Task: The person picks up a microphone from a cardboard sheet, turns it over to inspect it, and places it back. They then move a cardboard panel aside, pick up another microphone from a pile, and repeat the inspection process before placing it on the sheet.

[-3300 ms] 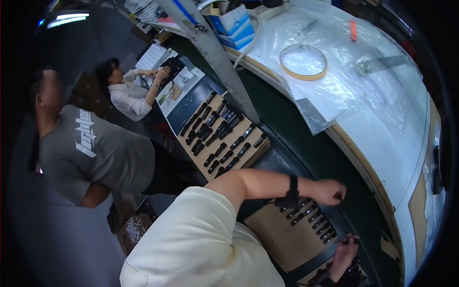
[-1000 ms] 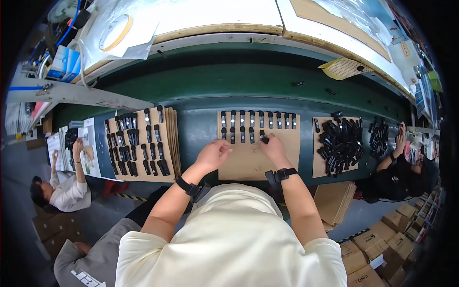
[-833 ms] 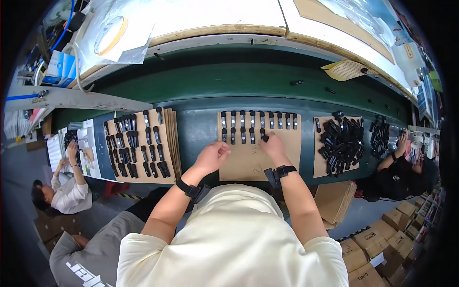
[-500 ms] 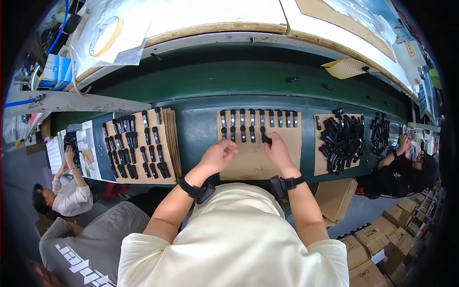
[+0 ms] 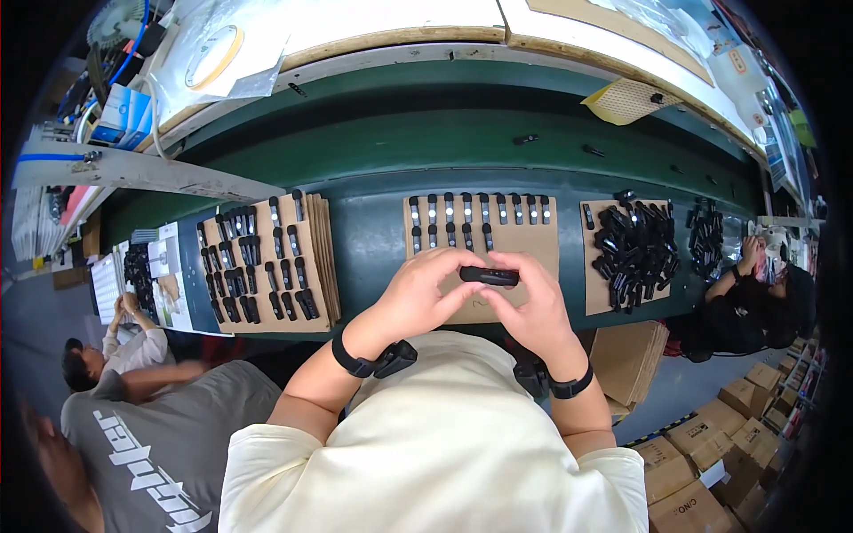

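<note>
In front of my chest, my left hand [image 5: 422, 291] and my right hand [image 5: 536, 306] pinch one small black device [image 5: 490, 276] between fingertips, one hand at each end. It is elongated with a glossy side and lies level; it looks like a small clip-on microphone. Beneath them is a brown cardboard sheet [image 5: 524, 244]. Two rows of similar devices stand on it: a full top row [image 5: 467, 206] and a shorter second row [image 5: 450, 235], with dark foam-like heads and grey bodies. My hands cover the sheet's lower middle.
To the right, a cardboard sheet bears a heap of black devices [image 5: 635, 249], with another pile [image 5: 706, 244] beyond. Stacked cardboard sheets [image 5: 324, 266] with rows of devices lie left. A white shelf [image 5: 400, 18] spans the far side. Co-workers sit left [image 5: 133, 346] and right [image 5: 755, 302].
My right hand has drawn back from the end of the second row toward my chest. My left hand, empty before, has come to meet it, and both now hold the black device.
</note>
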Motion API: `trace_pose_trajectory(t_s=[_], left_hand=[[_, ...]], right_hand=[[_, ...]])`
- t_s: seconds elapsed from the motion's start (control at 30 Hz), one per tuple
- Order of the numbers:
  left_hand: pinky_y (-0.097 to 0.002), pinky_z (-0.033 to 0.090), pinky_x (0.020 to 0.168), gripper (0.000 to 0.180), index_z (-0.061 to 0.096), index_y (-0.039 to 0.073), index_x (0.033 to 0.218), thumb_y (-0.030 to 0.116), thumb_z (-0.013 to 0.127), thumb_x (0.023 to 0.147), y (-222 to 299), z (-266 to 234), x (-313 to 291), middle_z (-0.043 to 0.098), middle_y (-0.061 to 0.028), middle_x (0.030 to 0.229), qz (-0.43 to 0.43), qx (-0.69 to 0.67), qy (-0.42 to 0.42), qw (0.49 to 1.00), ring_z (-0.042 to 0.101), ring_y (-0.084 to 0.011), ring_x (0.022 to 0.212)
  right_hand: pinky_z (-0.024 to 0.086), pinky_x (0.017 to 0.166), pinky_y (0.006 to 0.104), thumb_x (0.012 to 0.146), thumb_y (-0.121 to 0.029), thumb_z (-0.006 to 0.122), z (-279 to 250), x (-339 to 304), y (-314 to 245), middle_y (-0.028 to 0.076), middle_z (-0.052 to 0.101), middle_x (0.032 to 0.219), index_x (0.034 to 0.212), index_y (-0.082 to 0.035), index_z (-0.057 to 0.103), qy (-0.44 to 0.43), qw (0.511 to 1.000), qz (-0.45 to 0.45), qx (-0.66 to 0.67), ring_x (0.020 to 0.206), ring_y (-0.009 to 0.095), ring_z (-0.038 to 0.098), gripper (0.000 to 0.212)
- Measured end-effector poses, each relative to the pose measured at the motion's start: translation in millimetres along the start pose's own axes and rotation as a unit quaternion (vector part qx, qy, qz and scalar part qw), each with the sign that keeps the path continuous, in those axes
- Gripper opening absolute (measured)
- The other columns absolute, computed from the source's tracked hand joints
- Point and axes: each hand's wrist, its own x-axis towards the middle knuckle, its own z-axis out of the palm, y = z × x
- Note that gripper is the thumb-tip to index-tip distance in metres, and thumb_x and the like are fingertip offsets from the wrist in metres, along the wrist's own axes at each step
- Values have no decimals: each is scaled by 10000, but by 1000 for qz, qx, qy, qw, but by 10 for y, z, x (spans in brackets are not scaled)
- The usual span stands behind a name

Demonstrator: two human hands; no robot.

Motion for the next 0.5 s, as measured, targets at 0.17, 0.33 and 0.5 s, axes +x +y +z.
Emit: trace_pose_trajectory(t_s=[0.17, 0.33, 0.5], left_hand=[[-373, 487, 778, 295, 621, 45, 1033, 44, 703, 749, 195, -54, -60, 661, -108, 953, 57, -6, 17, 998, 633, -274, 862], [-362, 484, 775, 296, 626, 44, 1023, 20, 698, 737, 264, -39, -123, 654, -105, 940, 82, -4, 28, 996, 626, -271, 843], [-362, 488, 769, 311, 627, 40, 1028, 18, 705, 729, 255, -21, -166, 652, -109, 947, 104, -8, 29, 994, 625, -272, 841]], right_hand=[[506, 692, 344, 754, 3, 708, -72, -116, -55, 113, 638, 914, 1056, -22, 604, -14, 999, -16, 29, 787, 278, 618, 321], [501, 684, 349, 727, 15, 714, -55, -160, -107, 113, 639, 893, 1005, -16, 618, 29, 994, -103, -12, 771, 283, 611, 296], [493, 676, 355, 706, 21, 720, -62, -193, -136, 113, 638, 881, 1003, -15, 613, 36, 990, -133, -26, 761, 288, 606, 318]])
